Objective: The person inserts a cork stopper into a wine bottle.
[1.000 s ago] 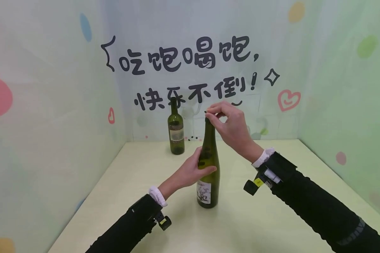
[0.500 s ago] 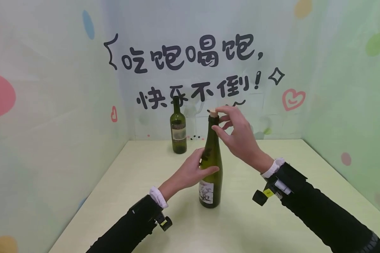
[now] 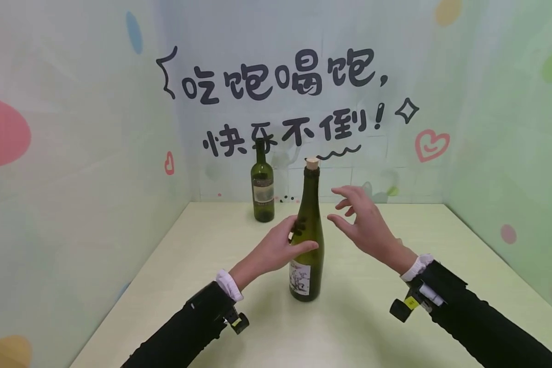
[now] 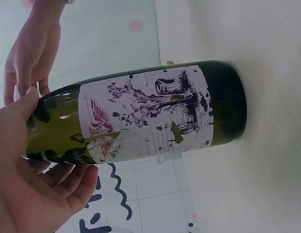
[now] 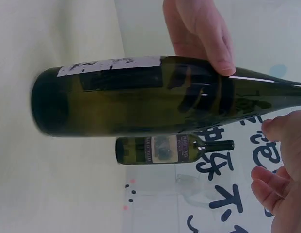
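A tall green wine bottle (image 3: 312, 255) stands upright on the table, its worn white label (image 4: 150, 114) facing the left wrist camera. My left hand (image 3: 278, 249) grips it round the middle, thumb across the front and fingers behind the glass. A pale cork (image 3: 312, 163) sits in the mouth, its upper part sticking out above the rim. To the right of the neck, my right hand (image 3: 365, 222) hangs in the air with fingers loosely bent and nothing between them. In the right wrist view its fingertips (image 5: 271, 187) show apart from the bottle.
Farther back on the table (image 3: 211, 240) stands a shorter green wine bottle (image 3: 263, 197) with a dark and pale label. Behind it rises a back wall (image 3: 257, 30) with large black lettering. Pastel side walls (image 3: 73, 153) close in the table on the left and right.
My right hand has let go at the bottle's mouth and moved down and right, leaving the cork in view. The left hand keeps its grip on the bottle.
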The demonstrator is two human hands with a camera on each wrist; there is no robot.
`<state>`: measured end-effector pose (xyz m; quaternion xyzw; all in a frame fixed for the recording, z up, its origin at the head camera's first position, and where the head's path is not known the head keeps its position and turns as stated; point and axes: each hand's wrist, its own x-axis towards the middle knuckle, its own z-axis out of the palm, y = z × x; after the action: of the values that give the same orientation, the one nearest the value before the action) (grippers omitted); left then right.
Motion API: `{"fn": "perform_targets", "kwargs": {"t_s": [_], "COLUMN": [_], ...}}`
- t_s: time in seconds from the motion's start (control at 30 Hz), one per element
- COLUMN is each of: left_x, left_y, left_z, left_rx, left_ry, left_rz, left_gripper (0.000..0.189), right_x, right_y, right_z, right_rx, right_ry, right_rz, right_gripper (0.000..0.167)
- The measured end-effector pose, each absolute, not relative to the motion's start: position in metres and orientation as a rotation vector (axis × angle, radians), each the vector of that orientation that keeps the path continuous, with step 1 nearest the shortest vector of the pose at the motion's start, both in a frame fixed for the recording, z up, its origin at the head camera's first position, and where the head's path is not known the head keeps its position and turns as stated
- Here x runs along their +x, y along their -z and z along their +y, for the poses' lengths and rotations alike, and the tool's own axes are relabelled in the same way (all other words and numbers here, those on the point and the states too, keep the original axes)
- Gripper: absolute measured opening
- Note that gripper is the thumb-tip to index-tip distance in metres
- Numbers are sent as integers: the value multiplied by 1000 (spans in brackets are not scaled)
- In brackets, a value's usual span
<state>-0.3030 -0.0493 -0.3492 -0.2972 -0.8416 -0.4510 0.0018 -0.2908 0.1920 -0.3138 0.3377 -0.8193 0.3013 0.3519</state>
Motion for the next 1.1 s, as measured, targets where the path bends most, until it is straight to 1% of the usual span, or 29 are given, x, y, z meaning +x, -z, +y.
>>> {"fn": "perform_targets", "kwargs": {"t_s": [0.4, 0.63, 0.8, 1.1], "left_x": [-312, -315, -318, -329], "left_y": [347, 345, 343, 342], "left_z": [-61, -68, -75, -88], "left_rx": [-859, -794, -758, -687], "left_ry": [1430, 1423, 1427, 1402], "left_rz": [-2652, -2675, -2672, -2670], "left_gripper": [73, 74, 77, 76], "right_x": [-295, -296, -296, -299], "right_y": [351, 373, 381, 387], "right_z": [220, 244, 263, 304], "right_rx": [827, 771, 721, 627], "right_ry": [-760, -731, -698, -664], "right_rz": [-2386, -2546, -2607, -2668], "right_gripper": [56, 56, 55, 50]}}
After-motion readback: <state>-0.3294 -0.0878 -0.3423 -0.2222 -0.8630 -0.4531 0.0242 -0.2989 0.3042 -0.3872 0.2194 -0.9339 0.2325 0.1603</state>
